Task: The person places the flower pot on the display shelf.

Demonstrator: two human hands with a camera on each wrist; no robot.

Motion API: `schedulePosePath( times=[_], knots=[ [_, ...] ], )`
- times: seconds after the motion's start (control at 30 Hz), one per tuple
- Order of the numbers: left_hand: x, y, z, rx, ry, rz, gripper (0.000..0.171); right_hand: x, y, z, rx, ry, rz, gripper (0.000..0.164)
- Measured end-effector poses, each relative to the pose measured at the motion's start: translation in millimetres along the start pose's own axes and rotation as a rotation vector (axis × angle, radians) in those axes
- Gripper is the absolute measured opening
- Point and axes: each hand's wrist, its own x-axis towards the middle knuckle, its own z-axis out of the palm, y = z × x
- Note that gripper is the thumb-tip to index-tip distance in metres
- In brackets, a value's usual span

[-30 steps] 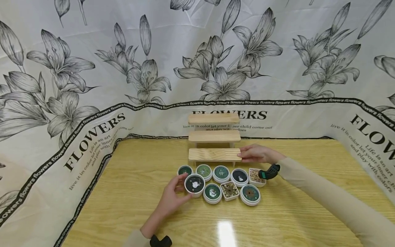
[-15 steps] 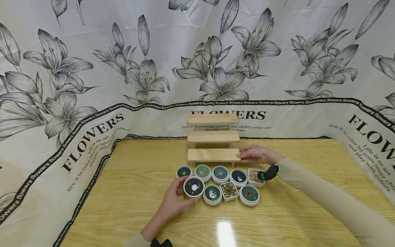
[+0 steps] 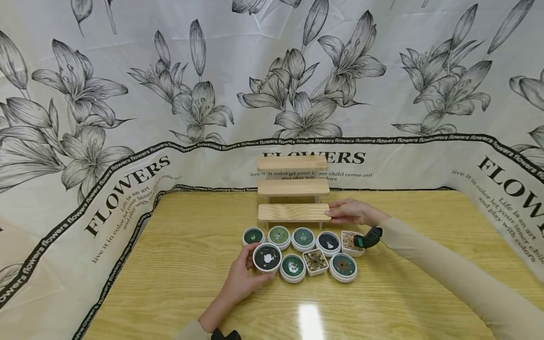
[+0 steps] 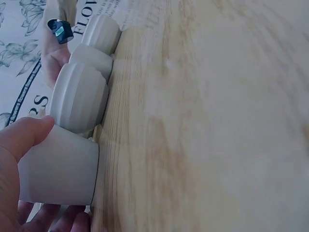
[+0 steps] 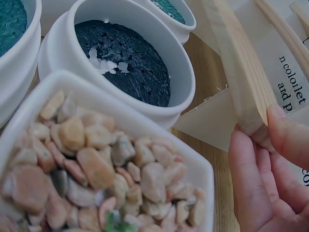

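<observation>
My left hand grips a round white pot with a dark filling and a white patch on top, at the left end of the front row. In the left wrist view the thumb lies on its near side and the fingers curl round the far side, its base at the table. My right hand pinches the right end of the lowest board of a three-step wooden stand, thumb above and fingers below in the right wrist view. The middle board and top board rise behind it.
Several white pots stand close together before the stand, including a square pebble pot under the right wrist and another square pot in front. A dark-filled round pot sits beside the pebbles. A flower-printed cloth hangs behind the wooden table.
The hands keep their holds on the pot and the board. The left thumb has shifted slightly right along the pot, and the head view has moved a little.
</observation>
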Motion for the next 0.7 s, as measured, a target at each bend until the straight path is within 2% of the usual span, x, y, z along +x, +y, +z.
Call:
schedulePosePath(
  times=[0.23,0.47,0.7],
  knots=[
    [1.5,1.7,1.8,-0.025,0.009,-0.004,0.08,0.5,-0.6,-0.2,-0.01,0.005,-0.011,0.06],
    [-0.2,2.9,2.2,-0.055,0.009,-0.009,0.078,2.2,-0.1,0.8,0.006,0.022,0.007,0.065],
    [-1.7,9.7,-1.0,0.007,0.01,-0.02,0.076,0.7,2.1,1.5,0.008,0.02,-0.004,0.062]
  ],
)
